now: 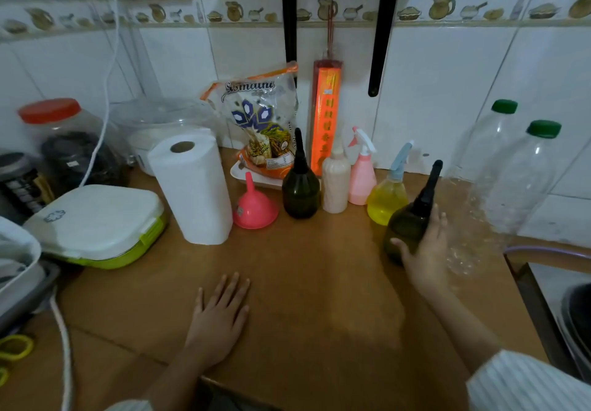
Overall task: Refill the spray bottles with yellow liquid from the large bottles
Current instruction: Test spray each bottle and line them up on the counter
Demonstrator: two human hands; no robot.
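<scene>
My right hand [423,250] grips a dark green bottle with a long black nozzle [406,222] at the right of the brown counter; the bottle leans slightly. Just behind it stands a spray bottle of yellow liquid with a pale blue trigger [387,199]. Left of that are a pink spray bottle [361,177], a cream squeeze bottle [335,183] and a second dark green nozzle bottle [300,190]. A pink funnel [254,209] sits mouth down beside them. Two large clear bottles with green caps [511,183] stand at the right against the wall. My left hand [220,314] rests flat on the counter.
A paper towel roll [192,190] stands left of the funnel. A white and green lidded box [96,225], a red-lidded jar [64,142] and a white cable fill the left side. A rice bag [262,123] and a red incense pack [326,113] lean on the tiled wall. A sink edge [563,298] lies right.
</scene>
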